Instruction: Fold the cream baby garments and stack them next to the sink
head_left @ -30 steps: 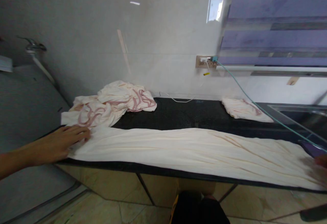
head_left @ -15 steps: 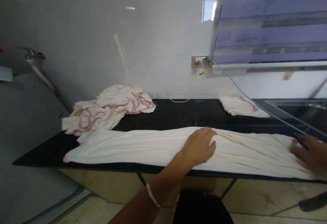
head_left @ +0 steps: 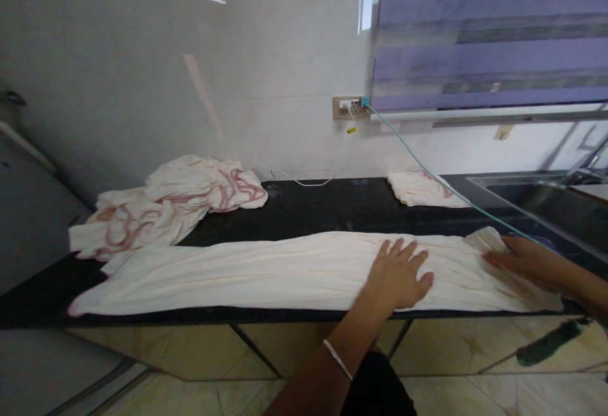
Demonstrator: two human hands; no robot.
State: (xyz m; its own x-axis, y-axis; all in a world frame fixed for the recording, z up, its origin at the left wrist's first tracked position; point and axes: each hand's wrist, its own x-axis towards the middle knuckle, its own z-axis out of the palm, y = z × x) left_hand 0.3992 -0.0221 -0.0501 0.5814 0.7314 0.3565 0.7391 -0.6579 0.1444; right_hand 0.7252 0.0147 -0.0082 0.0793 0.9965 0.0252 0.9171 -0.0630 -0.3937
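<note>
Hands flat, fingers spread on cream cloth [head_left: 266, 270]: left hand [head_left: 399, 273] mid, right hand [head_left: 520, 259] blurred at end, neither gripping.

Left hand [head_left: 399, 275] flat, palm down, fingers spread and pointing away from the body, forearm reaching up from below with a thin pale bangle on the wrist; right hand [head_left: 520, 261] also flat, palm down, fingers pointing left, forearm entering from the right.

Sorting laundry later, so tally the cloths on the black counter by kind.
Plain cream cloth, spread long under both hands: 1
Crumpled cream cloth with pink pattern: 1 pile
Small folded cream-and-pink cloth: 1
Total: 3
</note>
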